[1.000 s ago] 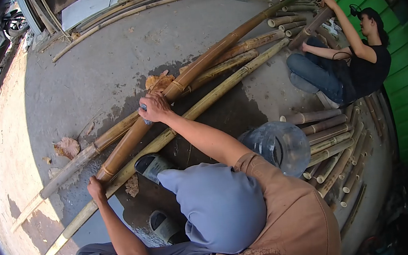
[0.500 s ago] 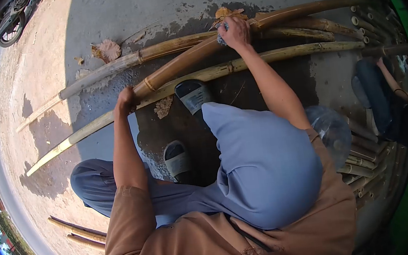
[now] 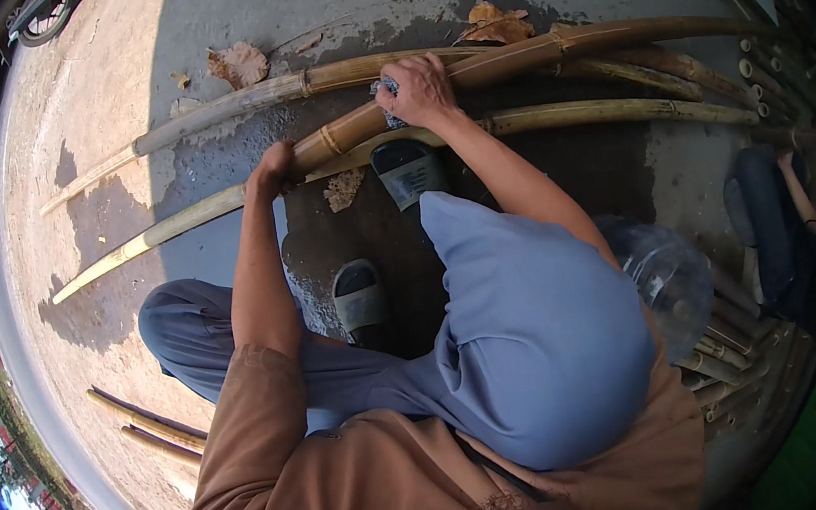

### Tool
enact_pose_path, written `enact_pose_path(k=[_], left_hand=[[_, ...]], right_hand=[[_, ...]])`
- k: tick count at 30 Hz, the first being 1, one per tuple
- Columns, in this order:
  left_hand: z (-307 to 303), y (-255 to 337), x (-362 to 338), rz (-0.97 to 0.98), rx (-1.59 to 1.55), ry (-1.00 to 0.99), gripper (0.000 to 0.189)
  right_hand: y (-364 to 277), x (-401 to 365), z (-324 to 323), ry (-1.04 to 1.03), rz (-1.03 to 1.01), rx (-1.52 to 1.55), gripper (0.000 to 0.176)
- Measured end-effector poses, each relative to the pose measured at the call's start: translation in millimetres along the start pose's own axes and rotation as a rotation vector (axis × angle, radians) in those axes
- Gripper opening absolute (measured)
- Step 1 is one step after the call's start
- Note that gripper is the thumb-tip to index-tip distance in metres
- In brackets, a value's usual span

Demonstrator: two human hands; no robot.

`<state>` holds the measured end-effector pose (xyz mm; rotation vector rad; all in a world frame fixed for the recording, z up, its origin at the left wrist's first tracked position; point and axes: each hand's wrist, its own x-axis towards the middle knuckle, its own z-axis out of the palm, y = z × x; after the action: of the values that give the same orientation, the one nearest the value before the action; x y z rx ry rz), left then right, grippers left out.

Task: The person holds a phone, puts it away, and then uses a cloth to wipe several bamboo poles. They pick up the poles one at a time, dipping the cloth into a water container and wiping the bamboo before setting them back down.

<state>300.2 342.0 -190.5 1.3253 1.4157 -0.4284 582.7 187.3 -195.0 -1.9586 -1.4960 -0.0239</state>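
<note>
Plainly, the head camera gives us only 1 view to work from. Our left hand [image 3: 272, 165] is closed around the near end of the long brown bamboo pole [image 3: 555, 45], fingers wrapped tight. Our right hand [image 3: 421, 87] sits just beside it along the pole, fingers curled down over a small grey-blue scrubbing pad [image 3: 385, 91] and pressing it onto the pole's upper side.

The pole lies low over a dark wet patch of grey concrete [image 3: 619, 160], between 2 pale yellow bamboo poles, the rear one [image 3: 211, 111] and the front one [image 3: 173, 226]. Near our right hand it appears to cross over the rear one, though we cannot tell whether they touch.

As for progress, we judge the scrubbing well along. The stretch to the right of the pad looks darker and glossier than the dusty neighbours, and the pad is close to the held end. What seems left is the short length between our 2 hands and whatever faces the ground, which we cannot see. Both pale poles look unscrubbed.

Its long axis runs across the picture from left to right, rising slightly. The near end is at our left hand, and the far end points right toward a stack of short cut bamboo lengths [image 3: 759, 64]. Its bowed look may be the lens.

A clear plastic water bottle [image 3: 677, 275] lies by our right knee, and another person [image 3: 809, 239] sits at the far right.
</note>
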Motion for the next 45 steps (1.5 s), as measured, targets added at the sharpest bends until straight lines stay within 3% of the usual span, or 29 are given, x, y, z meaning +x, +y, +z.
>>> enact_pose_path(k=[3, 5, 8, 9, 10, 11, 12, 13, 14, 16, 17, 19, 22, 23, 24, 26, 29, 34, 36, 39, 43, 45], left_hand=[[5.8, 1.0, -12.6, 0.041, -0.007, 0.031, 0.051], [8.2, -7.2, -10.5, 0.033, -0.147, 0.004, 0.049], [9.7, -34.6, -8.9, 0.114, -0.419, -0.157, 0.048], [11.3, -38.7, -10.6, 0.165, -0.515, -0.23, 0.049], [16.3, -38.3, -19.1, 0.227, -0.557, -0.212, 0.048], [18.6, -37.0, -18.8, 0.243, -0.573, -0.22, 0.048], [19.8, -37.8, -17.5, 0.259, -0.589, -0.227, 0.049], [21.0, -38.1, -15.9, 0.276, -0.605, -0.232, 0.049], [23.2, -39.0, -11.6, 0.272, -0.634, -0.245, 0.049], [25.9, -46.7, 0.1, 0.257, -0.69, -0.26, 0.05], [21.7, -50.9, -0.3, 0.248, -0.714, -0.262, 0.051], [33.2, -40.2, -22.7, 0.258, -0.747, -0.16, 0.05], [32.0, -40.3, -15.3, 0.31, -0.748, -0.149, 0.053], [35.8, -42.7, -11.4, 0.308, -0.75, -0.16, 0.055], [41.7, -42.7, -10.1, 0.324, -0.812, -0.157, 0.055], [53.4, -40.6, -7.6, 0.361, -0.926, -0.152, 0.054], [56.0, -40.8, 4.7, 0.388, -1.032, -0.142, 0.046], [65.9, -47.5, 40.8, 0.49, -1.112, 0.097, 0.035], [71.2, -40.5, 24.6, 0.502, -1.084, 0.163, 0.037], [58.0, -25.6, 6.2, 0.452, -1.044, 0.173, 0.047], [46.2, -13.8, 1.5, 0.329, -1.035, 0.092, 0.042], [43.5, -10.7, 7.2, 0.298, -1.024, 0.05, 0.039]], right_hand=[[100.9, 25.4, -69.6, -0.195, 0.353, -0.25, 0.033], [180.8, 29.4, -107.7, -0.047, 0.444, -0.384, 0.034], [193.4, 31.7, -139.1, -0.171, 0.554, -0.498, 0.037], [179.6, 27.1, -123.3, -0.119, 0.494, -0.529, 0.039], [154.6, 28.1, -106.5, -0.211, 0.514, -0.501, 0.041], [133.2, 17.5, -71.2, -0.111, 0.453, -0.336, 0.038], [81.1, 15.8, -61.6, -0.189, 0.35, -0.186, 0.034], [41.2, 5.5, -30.6, -0.058, 0.221, -0.116, 0.03], [1.1, -2.2, -9.9, -0.057, 0.095, -0.021, 0.029], [-60.4, -14.7, -5.0, -0.082, -0.095, 0.009, 0.024], [-55.3, -18.6, -5.8, -0.056, -0.045, 0.032, 0.025], [-16.8, -14.2, -14.3, 0.007, 0.021, 0.083, 0.026], [105.9, -2.3, -63.6, 0.18, 0.201, -0.246, 0.021], [146.4, 1.3, -92.0, 0.147, 0.288, -0.352, 0.022], [199.1, 0.0, -108.2, 0.195, 0.271, -0.391, 0.023], [221.8, -1.4, -138.0, 0.25, 0.267, -0.567, 0.024], [187.8, 1.9, -99.3, 0.201, 0.208, -0.514, 0.022], [-33.2, -5.7, 10.1, 0.015, -0.129, 0.105, 0.017], [-64.6, -11.5, 23.5, -0.028, -0.199, 0.11, 0.021], [-20.7, -5.2, -5.9, 0.059, -0.113, -0.006, 0.022], [143.9, 8.4, -69.0, 0.21, 0.207, -0.401, 0.024], [227.4, 9.7, -105.7, 0.139, 0.39, -0.502, 0.027]])
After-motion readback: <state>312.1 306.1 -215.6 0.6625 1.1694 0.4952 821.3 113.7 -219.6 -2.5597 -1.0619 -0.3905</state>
